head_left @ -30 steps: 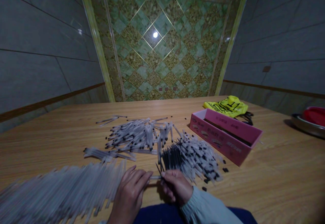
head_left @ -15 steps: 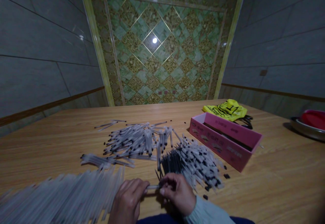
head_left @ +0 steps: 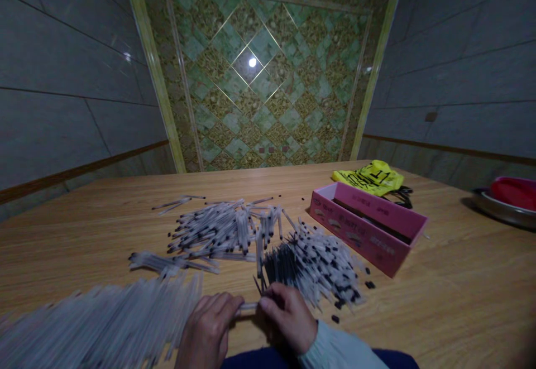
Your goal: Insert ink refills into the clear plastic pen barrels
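Observation:
A thin, clear plastic tube (head_left: 249, 306) lies level between my two hands near the table's front edge. My left hand (head_left: 211, 321) is closed around its left end. At the right end, the thumb and fingers of my right hand (head_left: 288, 314) are pinched together; its exact tip is hidden by them. Just beyond my right hand is a heap of slim dark sticks (head_left: 280, 266), with a pile of clear pieces with black ends (head_left: 326, 263) beside it. Left of my left hand spreads a layer of long clear tubes (head_left: 104, 321).
Black-tipped clear tubes (head_left: 213, 226) are piled mid-table, with a small bundle (head_left: 154, 263) nearer. A pink open box (head_left: 360, 226) stands right, before a yellow bag (head_left: 371, 178). Small black caps (head_left: 369, 284) lie loose. A metal tray (head_left: 502, 210) holding something red sits far right.
My right fingers have closed more tightly over the tube's right end, with the thumb now lying along it. The whole view has shifted slightly; the piles look the same.

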A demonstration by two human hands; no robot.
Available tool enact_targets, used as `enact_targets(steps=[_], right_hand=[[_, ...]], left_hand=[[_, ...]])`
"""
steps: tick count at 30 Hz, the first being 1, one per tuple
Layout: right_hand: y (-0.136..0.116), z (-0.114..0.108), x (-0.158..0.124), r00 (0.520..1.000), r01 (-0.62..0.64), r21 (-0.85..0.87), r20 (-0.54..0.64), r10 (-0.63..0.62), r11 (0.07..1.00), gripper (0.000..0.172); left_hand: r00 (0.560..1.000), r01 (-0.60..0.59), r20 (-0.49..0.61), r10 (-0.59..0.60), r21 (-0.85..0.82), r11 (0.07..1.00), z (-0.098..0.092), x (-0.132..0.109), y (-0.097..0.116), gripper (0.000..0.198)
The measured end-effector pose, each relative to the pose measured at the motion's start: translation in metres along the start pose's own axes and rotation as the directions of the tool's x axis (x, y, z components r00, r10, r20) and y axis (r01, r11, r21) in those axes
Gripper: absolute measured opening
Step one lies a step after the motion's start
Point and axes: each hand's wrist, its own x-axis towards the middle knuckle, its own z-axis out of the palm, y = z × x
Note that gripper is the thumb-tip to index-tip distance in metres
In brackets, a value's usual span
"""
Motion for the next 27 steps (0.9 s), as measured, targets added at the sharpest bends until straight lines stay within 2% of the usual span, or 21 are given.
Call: enact_targets(steps=[2, 4, 5, 7, 8, 11, 14, 17, 21, 25, 27], right_hand=[[0.0014, 0.0006, 0.0, 1.0, -0.019, -0.011, 0.007, 0.019, 1.0, 0.021], [0.0007, 0.001, -0.0005, 1.0, -0.003, 0.024, -0.025, 0.003, 1.0, 0.01], [0.0001, 0.0013, -0.0008, 0.999, 0.01, 0.056, -0.04, -0.008, 0.998, 0.01], [-0.0006, 0.002, -0.001, 0.999, 0.018, 0.125, -0.035, -0.014, 0.992, 0.024], [-0.0004, 0.0024, -0.0009, 1.0, -0.002, 0.157, -0.008, 0.003, 0.988, 0.025], [0.0008, 0.0034, -0.001, 0.995, -0.088, 0.183, 0.066, 0.077, 0.979, 0.021], [-0.0011, 0.0034, -0.0016, 0.998, -0.061, 0.169, 0.013, 0.059, 0.984, 0.013], [-0.0033, 0.0042, -0.002, 1.0, -0.013, 0.204, -0.024, 0.018, 0.979, 0.024], [0.0009, 0.0069, -0.0013, 0.987, -0.144, 0.263, 0.11, 0.119, 0.954, 0.027], [0.0041, 0.007, -0.0004, 0.997, -0.079, 0.287, 0.022, 0.076, 0.955, 0.024], [0.0043, 0.0071, -0.0002, 0.995, -0.104, 0.351, 0.039, 0.096, 0.931, 0.034]], left_hand=[[1.0, -0.015, 0.004, 0.015, 0.012, 1.0, -0.0004, 0.0001, -0.0001, 0.035], [1.0, -0.02, 0.007, 0.02, 0.021, 1.0, -0.0001, -0.0001, -0.0009, 0.036], [1.0, -0.017, 0.007, 0.017, 0.024, 1.0, 0.0001, -0.0002, -0.0015, 0.036], [1.0, -0.011, 0.008, 0.011, 0.025, 1.0, 0.0005, -0.0008, -0.0023, 0.034], [1.0, -0.008, 0.01, 0.008, 0.022, 1.0, 0.0006, -0.0012, -0.0024, 0.033], [1.0, -0.001, 0.03, 0.0, 0.01, 1.0, 0.0004, -0.002, -0.0019, 0.032], [0.999, 0.012, 0.047, -0.012, 0.007, 1.0, 0.0, -0.0017, -0.001, 0.033], [0.998, 0.025, 0.058, -0.025, 0.007, 1.0, -0.0005, -0.0007, -0.0001, 0.033], [0.997, 0.03, 0.075, -0.03, -0.002, 1.0, -0.0019, 0.0002, 0.0007, 0.034], [0.998, 0.029, 0.059, -0.029, -0.001, 1.0, -0.0026, -0.0002, -0.0008, 0.038], [0.998, 0.03, 0.046, -0.03, 0.0, 1.0, -0.0025, -0.0006, -0.0015, 0.038]])
